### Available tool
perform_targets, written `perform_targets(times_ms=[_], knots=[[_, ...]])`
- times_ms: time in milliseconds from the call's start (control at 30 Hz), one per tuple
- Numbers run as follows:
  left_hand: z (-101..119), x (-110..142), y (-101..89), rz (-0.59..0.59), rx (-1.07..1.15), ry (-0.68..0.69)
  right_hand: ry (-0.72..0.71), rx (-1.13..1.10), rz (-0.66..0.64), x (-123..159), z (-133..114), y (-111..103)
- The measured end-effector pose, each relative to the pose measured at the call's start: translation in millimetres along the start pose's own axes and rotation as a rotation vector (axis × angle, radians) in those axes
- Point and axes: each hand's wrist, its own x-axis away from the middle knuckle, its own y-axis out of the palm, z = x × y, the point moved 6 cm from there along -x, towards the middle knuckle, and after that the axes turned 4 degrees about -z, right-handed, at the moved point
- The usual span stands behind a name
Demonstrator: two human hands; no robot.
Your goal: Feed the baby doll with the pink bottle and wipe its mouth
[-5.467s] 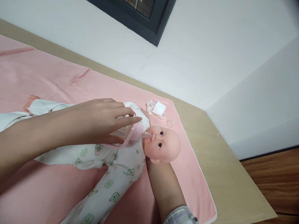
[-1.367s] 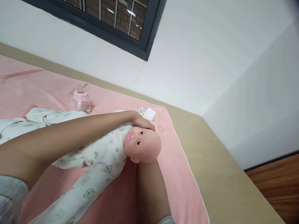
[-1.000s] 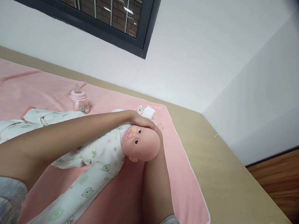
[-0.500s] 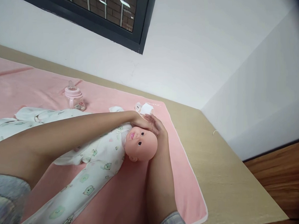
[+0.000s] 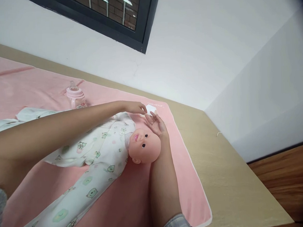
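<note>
A baby doll with a bald pink head lies on its back in a white suit with green animal prints. My right hand is palm up beyond the doll's head, fingers spread and holding nothing; my right wrist and forearm lie against the crown of the head. Over the doll's far shoulder stretches my left arm. My left hand has bent, slightly parted fingers beside a small white piece, close to the right fingertips. Whether the left fingertips touch anything is hidden.
A pink baby bottle with a clear teat stands beyond my left arm. Under everything lies a pink blanket with a pale edge, on a wooden surface. White walls and a dark-framed window rise behind.
My left hand has lifted off the doll's head and moved away toward the small white piece. My right palm now shows, fingers spread. The doll's head has hardly moved.
</note>
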Motion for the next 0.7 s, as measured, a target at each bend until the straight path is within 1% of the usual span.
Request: perform_targets(times_ms=[67, 133, 200, 300, 400, 500, 600, 700], knots=[[-11.0, 3.1, -7.1, 0.090, 0.042, -0.080, -0.009, 0.005, 0.017, 1.7, -2.2, 1.2], [-18.1, 5.7, -10.2, 0.148, 0.106, -0.142, -0.049, 0.017, 0.001, 3.9, -6.0, 4.1], [-20.4, 7.0, -11.0, 0.191, 0.171, -0.169, -0.087, 0.043, -0.034, 6.6, -10.0, 8.3], [-17.6, 7.5, -10.7, 0.254, 0.245, -0.166, -0.103, 0.087, -0.110, 12.1, -14.2, 16.9], [-10.5, 9.4, -11.8, 0.358, 0.278, -0.109, -0.082, 0.126, -0.185, 18.6, -15.5, 26.2], [-2.7, 14.0, -14.4, 0.472, 0.258, -0.026, -0.036, 0.170, -0.206, 24.7, -14.6, 33.2], [2.3, 19.4, -18.6, 0.536, 0.231, 0.034, -0.001, 0.196, -0.226, 29.7, -14.4, 40.2], [7.8, 29.0, -28.2, 0.607, 0.184, 0.133, 0.006, 0.194, -0.235, 32.1, -15.5, 45.2]])
